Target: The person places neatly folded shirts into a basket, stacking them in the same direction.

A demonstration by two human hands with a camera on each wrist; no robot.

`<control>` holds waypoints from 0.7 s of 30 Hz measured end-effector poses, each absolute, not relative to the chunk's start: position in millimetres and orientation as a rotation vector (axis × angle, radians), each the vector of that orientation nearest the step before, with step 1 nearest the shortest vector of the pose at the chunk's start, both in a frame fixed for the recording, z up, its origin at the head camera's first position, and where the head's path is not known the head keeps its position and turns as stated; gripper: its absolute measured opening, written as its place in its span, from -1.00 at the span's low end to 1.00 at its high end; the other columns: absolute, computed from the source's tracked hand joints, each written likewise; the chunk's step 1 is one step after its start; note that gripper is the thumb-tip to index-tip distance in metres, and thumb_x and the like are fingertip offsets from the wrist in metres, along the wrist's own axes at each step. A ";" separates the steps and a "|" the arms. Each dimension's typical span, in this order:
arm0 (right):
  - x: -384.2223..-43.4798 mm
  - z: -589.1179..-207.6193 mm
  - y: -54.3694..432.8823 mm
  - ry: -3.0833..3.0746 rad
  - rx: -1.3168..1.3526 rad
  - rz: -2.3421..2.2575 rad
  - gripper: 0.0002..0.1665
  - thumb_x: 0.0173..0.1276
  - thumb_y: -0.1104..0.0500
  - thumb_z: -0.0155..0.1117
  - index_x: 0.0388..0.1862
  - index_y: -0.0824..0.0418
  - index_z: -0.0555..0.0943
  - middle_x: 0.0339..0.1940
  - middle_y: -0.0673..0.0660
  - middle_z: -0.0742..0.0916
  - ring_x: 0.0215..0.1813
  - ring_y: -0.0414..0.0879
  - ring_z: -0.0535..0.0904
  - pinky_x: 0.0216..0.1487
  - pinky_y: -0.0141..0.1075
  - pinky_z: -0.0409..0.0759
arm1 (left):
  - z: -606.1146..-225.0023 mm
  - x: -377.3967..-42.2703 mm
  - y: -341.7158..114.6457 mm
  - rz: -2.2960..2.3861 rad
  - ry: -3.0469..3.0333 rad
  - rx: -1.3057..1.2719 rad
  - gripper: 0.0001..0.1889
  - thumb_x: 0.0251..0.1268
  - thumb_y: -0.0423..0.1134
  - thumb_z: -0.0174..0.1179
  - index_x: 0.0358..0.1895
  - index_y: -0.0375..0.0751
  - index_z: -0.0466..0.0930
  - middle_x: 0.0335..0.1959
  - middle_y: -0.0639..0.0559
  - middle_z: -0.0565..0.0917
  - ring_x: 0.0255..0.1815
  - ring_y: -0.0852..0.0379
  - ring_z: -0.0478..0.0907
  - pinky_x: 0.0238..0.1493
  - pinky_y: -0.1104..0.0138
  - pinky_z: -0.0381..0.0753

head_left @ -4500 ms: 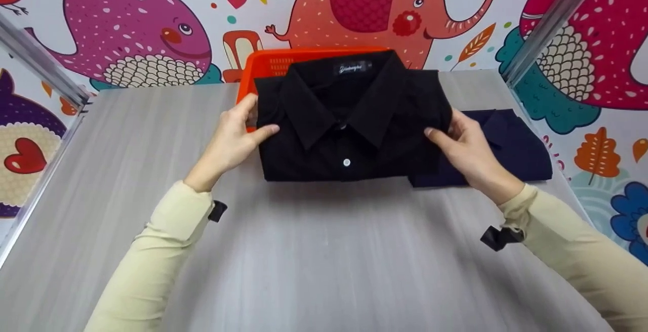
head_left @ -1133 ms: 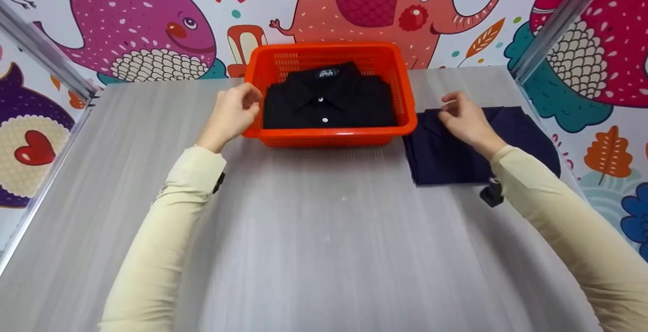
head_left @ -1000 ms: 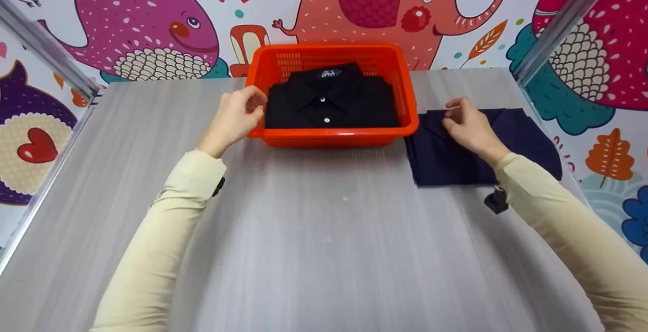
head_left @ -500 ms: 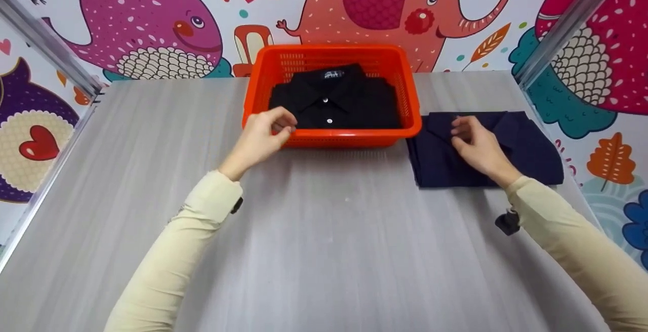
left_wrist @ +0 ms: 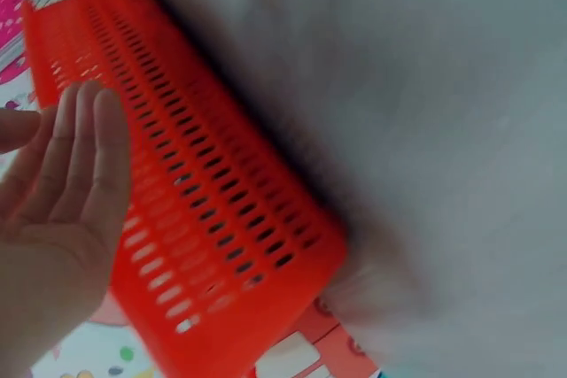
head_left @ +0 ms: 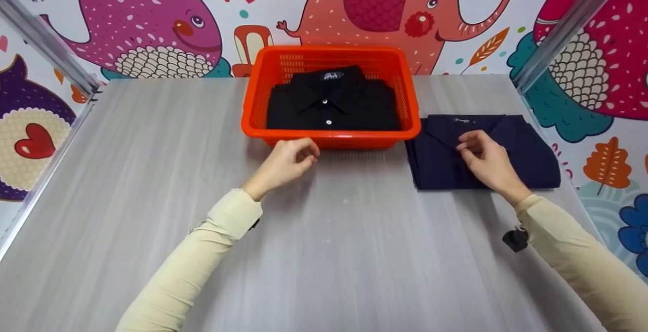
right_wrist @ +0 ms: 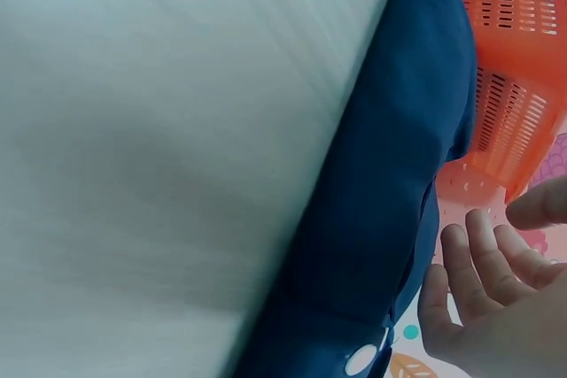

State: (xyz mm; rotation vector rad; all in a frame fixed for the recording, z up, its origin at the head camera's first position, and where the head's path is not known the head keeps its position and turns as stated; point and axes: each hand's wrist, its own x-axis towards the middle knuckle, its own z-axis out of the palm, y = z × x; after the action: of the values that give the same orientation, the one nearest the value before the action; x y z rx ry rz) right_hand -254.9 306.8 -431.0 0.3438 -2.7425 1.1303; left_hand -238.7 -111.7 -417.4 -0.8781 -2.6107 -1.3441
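A folded black shirt (head_left: pixel 334 101), collar up with white buttons, lies inside the orange plastic basket (head_left: pixel 331 133) against the back wall. My left hand (head_left: pixel 287 164) hovers just in front of the basket's near side, holding nothing, its fingers loosely bent. In the left wrist view those fingers (left_wrist: pixel 75 148) show before the slotted basket wall. To the right of the basket rests a folded navy shirt (head_left: pixel 526 155). Above it is my right hand (head_left: pixel 488 161), relaxed and holding nothing. The right wrist view shows these fingers (right_wrist: pixel 483 258) apart from the navy cloth (right_wrist: pixel 372 174).
The grey wood-grain table (head_left: pixel 324 261) runs in front of both hands. Behind it stands a wall (head_left: pixel 283 13) printed with cartoon animals. Metal posts (head_left: pixel 567 33) rise at the table's back corners.
The black shirt, held in both hands earlier, now lies in the basket, released. My left hand has since moved right and nearer from the basket's left side; my right hand has drawn nearer over the navy shirt.
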 end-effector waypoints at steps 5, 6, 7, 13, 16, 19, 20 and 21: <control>-252.7 -432.7 311.9 -2.745 0.338 1.134 -0.75 0.34 0.41 0.09 0.00 0.43 0.50 -0.19 0.30 0.70 -0.24 -0.48 0.47 -0.21 -0.65 0.38 | -432.5 -236.2 -109.4 -1.313 -2.698 -0.879 -0.90 0.14 -0.55 0.13 -0.29 -0.44 0.60 -0.43 -0.13 0.67 -0.40 -0.01 0.61 -0.28 0.21 0.61; -252.4 -432.1 313.0 -2.744 0.339 1.133 -0.75 0.34 0.42 0.08 -0.01 0.43 0.50 -0.19 0.30 0.70 -0.24 -0.48 0.47 -0.20 -0.65 0.38 | -434.9 -235.9 -108.3 -1.312 -2.711 -0.880 -0.90 0.13 -0.55 0.13 -0.29 -0.44 0.60 -0.44 -0.12 0.67 -0.40 -0.01 0.60 -0.28 0.21 0.61; -252.3 -431.5 314.2 -2.744 0.339 1.129 -0.75 0.34 0.41 0.08 -0.01 0.43 0.50 -0.19 0.30 0.70 -0.24 -0.48 0.47 -0.20 -0.65 0.37 | -437.0 -235.6 -106.9 -1.312 -2.726 -0.879 -0.90 0.13 -0.55 0.14 -0.29 -0.43 0.60 -0.44 -0.12 0.67 -0.39 -0.01 0.61 -0.27 0.22 0.61; -253.4 -427.6 325.1 -2.741 0.374 1.068 -0.75 0.34 0.37 0.11 -0.03 0.43 0.50 -0.20 0.31 0.69 -0.22 -0.31 0.53 -0.21 -0.67 0.36 | -444.2 -234.6 -93.6 -1.295 -2.788 -0.887 -0.91 0.11 -0.53 0.16 -0.31 -0.40 0.60 -0.46 -0.10 0.68 -0.40 0.04 0.61 -0.28 0.26 0.59; -254.6 -427.1 332.0 -2.745 0.387 1.023 -0.74 0.31 0.38 0.11 -0.03 0.44 0.49 -0.19 0.33 0.68 -0.21 -0.31 0.51 -0.22 -0.66 0.34 | -445.9 -236.7 -84.1 -1.245 -2.809 -0.892 -0.91 0.12 -0.52 0.17 -0.30 -0.39 0.61 -0.45 -0.08 0.68 -0.38 0.03 0.59 -0.25 0.25 0.58; -255.9 -427.1 338.7 -2.748 0.387 0.963 -0.73 0.30 0.40 0.10 -0.02 0.44 0.48 -0.17 0.35 0.66 -0.18 -0.23 0.49 -0.21 -0.63 0.32 | -446.9 -240.0 -73.6 -1.208 -2.832 -0.901 -0.90 0.13 -0.51 0.17 -0.29 -0.39 0.63 -0.44 -0.08 0.69 -0.35 0.02 0.59 -0.22 0.24 0.57; -256.4 -427.1 340.7 -2.750 0.385 0.944 -0.72 0.29 0.40 0.10 -0.01 0.44 0.48 -0.16 0.36 0.65 -0.16 -0.16 0.51 -0.20 -0.59 0.33 | -447.1 -241.1 -70.2 -1.201 -2.838 -0.905 -0.89 0.13 -0.51 0.17 -0.28 -0.39 0.63 -0.43 -0.08 0.69 -0.35 0.02 0.60 -0.22 0.24 0.57; -256.9 -427.1 342.5 -2.752 0.384 0.924 -0.71 0.29 0.41 0.10 -0.01 0.45 0.47 -0.15 0.37 0.64 -0.14 -0.08 0.52 -0.18 -0.52 0.34 | -447.5 -242.1 -67.1 -1.198 -2.847 -0.909 -0.89 0.13 -0.51 0.17 -0.27 -0.40 0.63 -0.43 -0.08 0.69 -0.34 0.02 0.60 -0.22 0.24 0.57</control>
State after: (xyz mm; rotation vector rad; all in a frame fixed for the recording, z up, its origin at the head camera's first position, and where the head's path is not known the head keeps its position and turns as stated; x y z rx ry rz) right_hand -256.9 342.5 -427.1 0.3841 -2.7522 0.9240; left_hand -242.1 -67.1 -447.5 -0.9092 -2.8465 -1.1979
